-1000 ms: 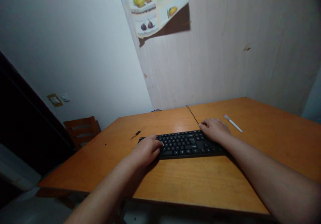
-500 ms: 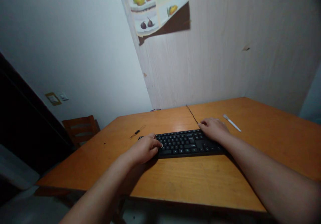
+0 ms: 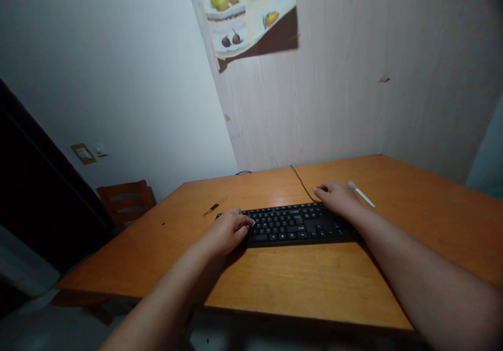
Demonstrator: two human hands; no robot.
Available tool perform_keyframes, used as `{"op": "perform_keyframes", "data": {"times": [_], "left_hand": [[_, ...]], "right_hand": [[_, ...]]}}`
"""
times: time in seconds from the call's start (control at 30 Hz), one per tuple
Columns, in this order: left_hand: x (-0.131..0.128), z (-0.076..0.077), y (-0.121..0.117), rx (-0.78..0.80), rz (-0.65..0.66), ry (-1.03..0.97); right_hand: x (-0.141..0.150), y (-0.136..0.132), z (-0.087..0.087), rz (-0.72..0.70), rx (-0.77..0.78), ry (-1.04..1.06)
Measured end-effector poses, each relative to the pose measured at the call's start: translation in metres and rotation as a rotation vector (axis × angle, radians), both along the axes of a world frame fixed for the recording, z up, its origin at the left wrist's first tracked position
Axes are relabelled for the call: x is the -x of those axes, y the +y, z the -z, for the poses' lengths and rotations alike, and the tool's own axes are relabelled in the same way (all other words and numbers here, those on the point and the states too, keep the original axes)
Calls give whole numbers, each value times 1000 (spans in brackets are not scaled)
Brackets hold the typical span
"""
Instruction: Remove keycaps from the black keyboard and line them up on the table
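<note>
We note the pale wood-grain wall panel point(image 3: 334, 105) behind, a sheet of fruit paintings point(image 3: 245, 15) on it, and below, the orange-brown table point(image 3: 314, 283), with a slatted chair point(image 3: 123, 199) past its left end. On the table, near the middle and a little back from the near edge, lies the black keyboard point(image 3: 286, 224), flat. Just changed: the right hand point(image 3: 340, 198) has shifted slightly away from the keys, toward the far side, and shows nearer the white-handled brush point(image 3: 362, 194) than a second ago; the left hand point(image 3: 230, 230) has kept its place over the left end, its fingertips a touch farther up the keys. We judge that the handling now centres on the left-hand keys, the right hand bearing less on its end. The keyboard's long axis runs left to right, roughly along the near edge, right end a shade farther off; space-bar side faces us, number-pad end lies under the right wrist. Left thumb and forefinger are drawn close at a small pale patch point(image 3: 252, 222), whether nail or scrap we cannot tell; the other fingers are tucked from sight. Right thumb reaches leftward; the remaining fingers are hidden, so spread or pressed together we cannot say. Smaller still: the thin cord point(image 3: 302, 183), a dark looped item point(image 3: 214, 207), a black speck point(image 3: 163, 224).
</note>
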State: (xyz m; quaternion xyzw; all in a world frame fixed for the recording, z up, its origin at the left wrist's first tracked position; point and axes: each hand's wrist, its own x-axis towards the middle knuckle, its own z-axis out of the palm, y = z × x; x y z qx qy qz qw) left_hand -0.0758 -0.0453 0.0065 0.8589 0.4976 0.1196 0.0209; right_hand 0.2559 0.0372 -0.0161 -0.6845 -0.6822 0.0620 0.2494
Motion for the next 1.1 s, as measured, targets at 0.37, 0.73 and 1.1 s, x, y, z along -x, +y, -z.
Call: {"op": "perform_keyframes", "data": {"times": [0.37, 0.73, 1.1], "left_hand": [[-21, -12, -8, -2, 50, 193], [-25, -9, -14, -26, -28, 201], [-30, -1, -14, -56, -142, 130]], "right_hand": [[-14, -4, -2, 74, 44, -138], [-14, -2, 5, 39, 120, -112], [-13, -5, 5, 20, 100, -154]]}}
